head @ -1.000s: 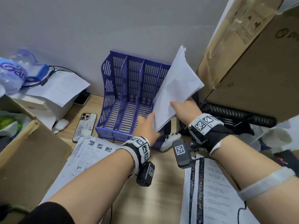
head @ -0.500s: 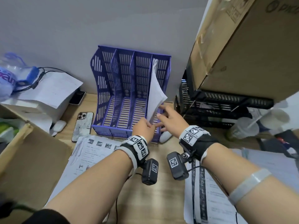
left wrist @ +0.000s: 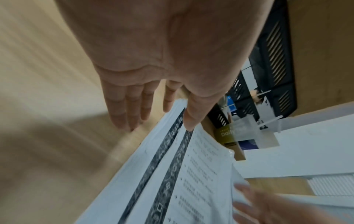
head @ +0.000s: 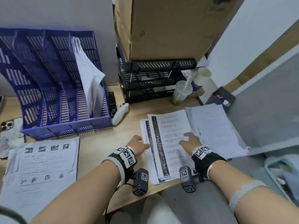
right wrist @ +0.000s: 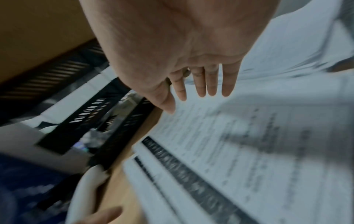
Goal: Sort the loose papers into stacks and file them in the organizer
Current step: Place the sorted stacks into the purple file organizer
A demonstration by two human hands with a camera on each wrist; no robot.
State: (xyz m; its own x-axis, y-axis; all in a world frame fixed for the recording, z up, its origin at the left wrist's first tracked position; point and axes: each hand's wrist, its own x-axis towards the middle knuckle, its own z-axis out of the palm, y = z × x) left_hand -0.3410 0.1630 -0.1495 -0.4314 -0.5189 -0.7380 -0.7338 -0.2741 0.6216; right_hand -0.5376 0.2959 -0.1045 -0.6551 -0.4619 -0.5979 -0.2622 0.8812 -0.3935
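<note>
Both hands reach for the printed stack point(head: 168, 147) that overhangs the table's near edge. The left hand point(head: 138, 143) lies at its left margin, fingers point(left wrist: 122, 112) straight and holding nothing; the right hand point(head: 191, 140) hovers over the page, fingers point(right wrist: 210, 84) spread and empty. To do this well, square the loose edges first, then lift from both sides so no sheet slips. Farther back toward the table's left, the blue organizer point(head: 68, 128) already holds filed sheets point(head: 90, 78) in its rightmost slot.
</note>
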